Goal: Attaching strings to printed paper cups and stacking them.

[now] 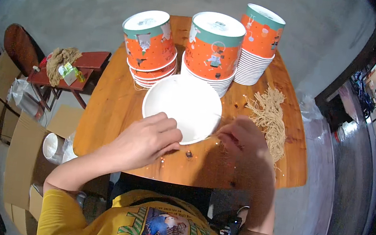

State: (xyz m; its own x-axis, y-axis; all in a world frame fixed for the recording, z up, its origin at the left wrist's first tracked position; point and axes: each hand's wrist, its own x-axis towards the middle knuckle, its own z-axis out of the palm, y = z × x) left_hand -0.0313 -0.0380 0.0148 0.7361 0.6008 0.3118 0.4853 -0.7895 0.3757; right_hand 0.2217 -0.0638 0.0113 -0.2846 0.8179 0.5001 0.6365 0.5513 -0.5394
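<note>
A white paper tub (182, 105), its round mouth facing up at me, stands near the middle of the wooden table. My left hand (155, 137) is closed at the tub's near left rim, fingers curled against it. To the right of the rim, my right hand (242, 136) pinches a thin tan string (214, 135), which runs toward the tub; the hand is slightly blurred. Beside this hand lies a loose bundle of tan strings (269, 120). Where the pinched string ends is too fine to make out.
Behind the tub stand upside-down stacks of orange and green paper tubs: a left stack (150, 42), a middle stack (215, 45) and a taller right stack (260, 37). Crumbs dot the wooden table (103, 121). A red bench (89, 61) holds more string; cardboard (24, 153) lies left.
</note>
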